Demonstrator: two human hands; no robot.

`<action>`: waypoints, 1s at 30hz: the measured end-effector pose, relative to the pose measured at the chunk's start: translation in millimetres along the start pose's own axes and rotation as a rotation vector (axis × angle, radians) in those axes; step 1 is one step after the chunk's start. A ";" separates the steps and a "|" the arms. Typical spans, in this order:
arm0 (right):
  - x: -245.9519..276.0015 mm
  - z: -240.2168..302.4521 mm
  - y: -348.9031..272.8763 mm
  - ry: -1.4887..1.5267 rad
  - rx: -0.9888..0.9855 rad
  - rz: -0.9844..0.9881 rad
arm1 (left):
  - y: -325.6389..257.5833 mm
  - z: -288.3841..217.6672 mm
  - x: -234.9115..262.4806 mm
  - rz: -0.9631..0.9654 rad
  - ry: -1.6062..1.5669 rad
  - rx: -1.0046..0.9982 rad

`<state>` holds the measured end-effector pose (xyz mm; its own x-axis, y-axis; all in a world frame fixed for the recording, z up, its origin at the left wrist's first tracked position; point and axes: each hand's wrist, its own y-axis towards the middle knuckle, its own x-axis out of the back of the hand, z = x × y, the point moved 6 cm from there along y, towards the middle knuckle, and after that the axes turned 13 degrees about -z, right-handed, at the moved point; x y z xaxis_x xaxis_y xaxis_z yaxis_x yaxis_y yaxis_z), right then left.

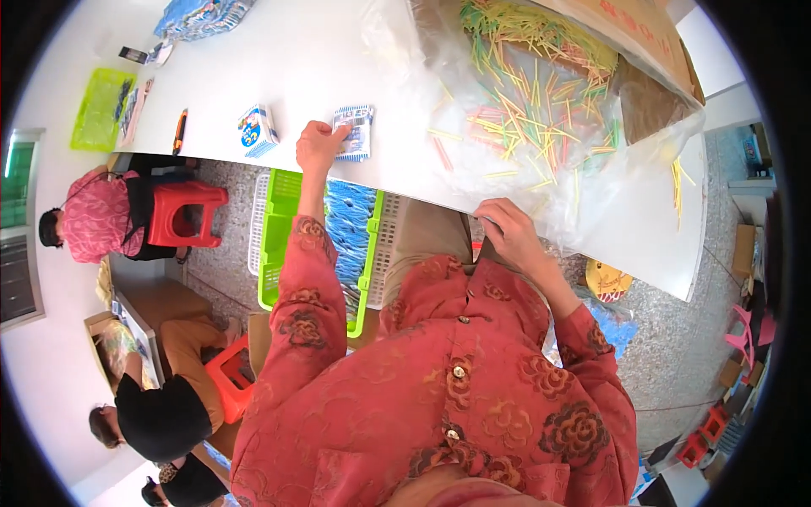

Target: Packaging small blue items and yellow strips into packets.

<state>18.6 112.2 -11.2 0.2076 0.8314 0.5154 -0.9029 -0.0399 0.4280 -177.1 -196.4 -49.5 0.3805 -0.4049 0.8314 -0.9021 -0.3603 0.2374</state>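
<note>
My left hand [318, 149] is at the table's front edge, its fingers closed on the left side of a small white-and-blue packet [358, 133] that lies on the tabletop. My right hand [509, 233] rests by the table edge, fingers loosely bent and a gap showing beside the thumb; I see nothing in it. To its upper right, thin coloured sticks [541, 118] in yellow, green and pink spill over clear plastic sheeting [583, 198]. Left of the held packet stands another blue-and-white packet [257, 131].
Below the table edge, a green basket [282, 237] holds many blue packets [351, 228]. A cardboard box [650, 51] stands at the back right. An orange-and-black cutter [180, 132] and a green tray [95, 110] lie at left. Other people sit at left near red stools [187, 215].
</note>
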 end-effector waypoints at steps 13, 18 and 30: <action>14.5 -14.7 -11.1 0.065 -0.026 -0.130 | 15.1 26.2 -11.0 0.032 -0.285 0.084; 13.2 -14.7 -11.8 0.066 -0.034 -0.106 | 14.9 25.1 -6.8 0.040 -0.348 -0.022; 12.2 -13.9 -10.1 0.118 -0.117 -0.067 | -8.3 -25.4 53.0 -0.226 -0.323 -0.338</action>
<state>25.0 130.5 -19.6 0.2290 0.8897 0.3951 -0.9278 0.0767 0.3652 -154.6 -193.6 5.4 0.5684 -0.6065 0.5560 -0.7854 -0.1987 0.5862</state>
